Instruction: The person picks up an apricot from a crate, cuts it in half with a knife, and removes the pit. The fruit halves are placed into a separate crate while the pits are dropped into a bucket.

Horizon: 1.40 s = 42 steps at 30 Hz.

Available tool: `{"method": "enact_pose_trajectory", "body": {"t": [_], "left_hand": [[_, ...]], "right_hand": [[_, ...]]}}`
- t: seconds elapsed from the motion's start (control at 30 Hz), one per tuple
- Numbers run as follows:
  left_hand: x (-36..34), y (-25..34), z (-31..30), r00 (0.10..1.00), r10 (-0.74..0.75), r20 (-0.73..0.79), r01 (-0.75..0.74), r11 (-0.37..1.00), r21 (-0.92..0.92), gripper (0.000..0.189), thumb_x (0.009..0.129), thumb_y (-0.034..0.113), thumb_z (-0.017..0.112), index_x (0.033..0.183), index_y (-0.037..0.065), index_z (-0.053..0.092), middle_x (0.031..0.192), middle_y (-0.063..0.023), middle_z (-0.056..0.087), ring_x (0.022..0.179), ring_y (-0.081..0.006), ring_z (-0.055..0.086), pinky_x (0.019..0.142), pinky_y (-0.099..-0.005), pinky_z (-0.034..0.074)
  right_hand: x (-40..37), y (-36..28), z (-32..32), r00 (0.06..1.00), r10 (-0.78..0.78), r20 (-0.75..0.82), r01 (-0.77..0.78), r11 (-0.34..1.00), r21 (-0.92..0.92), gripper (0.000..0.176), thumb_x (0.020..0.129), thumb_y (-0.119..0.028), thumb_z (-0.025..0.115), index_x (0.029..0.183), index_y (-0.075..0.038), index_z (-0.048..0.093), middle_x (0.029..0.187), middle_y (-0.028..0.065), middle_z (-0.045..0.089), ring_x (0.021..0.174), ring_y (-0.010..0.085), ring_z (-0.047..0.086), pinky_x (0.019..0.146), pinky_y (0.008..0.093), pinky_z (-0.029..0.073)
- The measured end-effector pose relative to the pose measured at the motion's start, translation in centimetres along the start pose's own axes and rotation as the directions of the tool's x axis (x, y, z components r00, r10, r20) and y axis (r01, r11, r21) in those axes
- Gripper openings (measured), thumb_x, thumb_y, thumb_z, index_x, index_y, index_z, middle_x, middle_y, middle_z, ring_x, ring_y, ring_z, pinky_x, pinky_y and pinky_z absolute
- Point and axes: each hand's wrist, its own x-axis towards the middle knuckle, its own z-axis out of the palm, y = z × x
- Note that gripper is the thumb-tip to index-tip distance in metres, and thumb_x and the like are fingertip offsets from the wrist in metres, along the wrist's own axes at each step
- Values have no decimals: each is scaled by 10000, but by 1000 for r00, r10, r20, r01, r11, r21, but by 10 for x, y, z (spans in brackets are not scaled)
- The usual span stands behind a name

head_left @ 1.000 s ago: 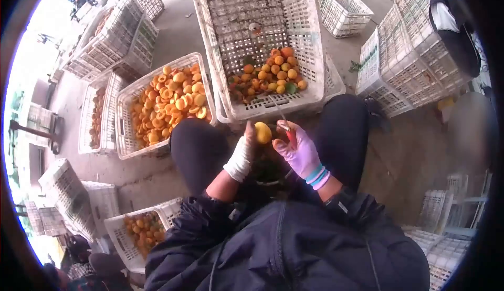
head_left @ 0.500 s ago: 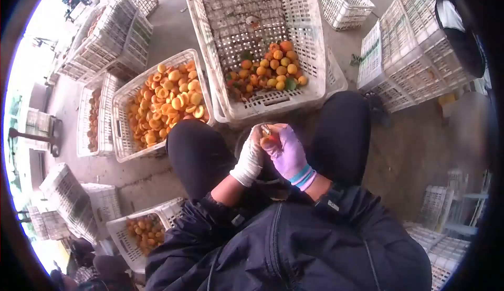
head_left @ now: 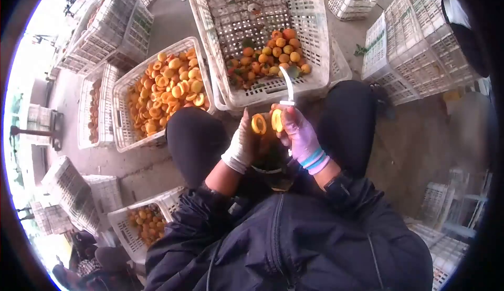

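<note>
I sit with my knees apart over a dark bucket [head_left: 268, 171]. My left hand [head_left: 242, 143], in a white glove, holds one apricot half [head_left: 258, 123] with its cut face up. My right hand [head_left: 298, 131], in a purple glove, holds the other apricot half [head_left: 276, 120] together with a knife [head_left: 287, 87] whose blade points up and away. The two halves are a little apart. Just beyond my hands stands a large white crate [head_left: 310, 39] with whole apricots [head_left: 270, 57] piled at its near end.
A white crate of halved apricots [head_left: 169, 89] stands at my left knee, with another crate [head_left: 94, 107] beside it. A crate of apricots [head_left: 144, 223] lies at the lower left. Stacked white crates [head_left: 415, 55] rise at the right, more at the upper left [head_left: 113, 26].
One second ago my left hand held a whole apricot with the knife beside it. My hands then closed together on it. The apricot is now split in two halves, one in each hand.
</note>
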Motion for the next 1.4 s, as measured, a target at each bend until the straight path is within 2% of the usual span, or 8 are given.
{"method": "enact_pose_trajectory", "body": {"t": [0.37, 0.53, 0.73, 0.97, 1.17, 1.23, 1.33, 1.4], "left_hand": [[6, -18, -21, 983, 137, -121, -123, 986, 116, 527, 938, 505, 514, 1201, 50, 550, 1068, -74, 596, 930, -195, 557, 878, -333, 447], [8, -19, -24, 951, 234, -204, -178, 949, 262, 333, 915, 354, 608, 1092, 76, 560, 872, -40, 598, 680, -138, 567, 585, -279, 473], [-5, -20, -12, 919, 389, -60, 92, -63, 994, 447, 820, 210, 662, 1210, 95, 475, 1005, -243, 634, 866, -427, 631, 758, -445, 511], [-7, -7, 16, 891, 433, -139, 239, -184, 953, 444, 809, 281, 711, 1152, 71, 523, 863, -178, 679, 771, -363, 658, 693, -422, 518], [2, -14, -29, 962, 122, -246, -47, 956, 290, 400, 912, 368, 619, 1165, 64, 559, 968, -81, 670, 824, -200, 635, 750, -366, 509], [-1, -11, -12, 999, -30, -21, 24, 973, -230, 440, 940, 412, 562, 1240, 90, 532, 1202, -125, 597, 1120, -254, 560, 1000, -413, 424], [-6, -4, 10, 997, -80, 19, 82, 966, -244, 503, 933, 455, 552, 1276, 90, 507, 1268, -124, 564, 1185, -287, 520, 1051, -445, 379], [-4, -2, 7, 994, -88, 63, 101, 965, -243, 541, 922, 480, 549, 1296, 93, 499, 1281, -113, 558, 1197, -284, 510, 1040, -455, 388]], "right_hand": [[-12, -3, -21, 992, 75, 97, -103, 941, 324, 367, 935, -356, 613, 1222, -129, 582, 1044, -11, 644, 647, 31, 515, 494, 137, 323], [-15, 0, -25, 998, 21, 56, -36, 954, 298, 377, 928, -343, 628, 1226, -118, 577, 1047, -3, 644, 626, 29, 513, 488, 144, 337], [-12, 8, -20, 988, -152, 0, 150, 981, 123, 383, 939, -317, 622, 1216, -58, 567, 954, -5, 628, 621, 31, 505, 475, 149, 327], [-8, 22, -23, 982, -179, -61, 177, 984, -38, 384, 895, -247, 699, 1201, -49, 579, 905, -28, 579, 703, 59, 514, 669, 198, 457], [-10, 20, -20, 907, -415, -69, 348, 832, -433, 461, 841, -248, 749, 1203, -29, 567, 1082, 88, 643, 998, 183, 614, 892, 306, 494], [-13, 13, -17, 880, -474, 19, 408, 736, -540, 455, 833, -224, 757, 1197, -27, 568, 1112, 83, 627, 1036, 178, 595, 917, 302, 476], [-7, 24, 0, 844, -516, 145, 536, 816, -219, 438, 848, -122, 729, 1228, -43, 525, 1205, 105, 575, 1162, 203, 533, 923, 314, 478], [-12, 11, -2, 793, -582, 180, 571, 606, -554, 377, 907, -143, 664, 1241, -43, 520, 1156, 78, 594, 1042, 160, 569, 839, 267, 493]]}}
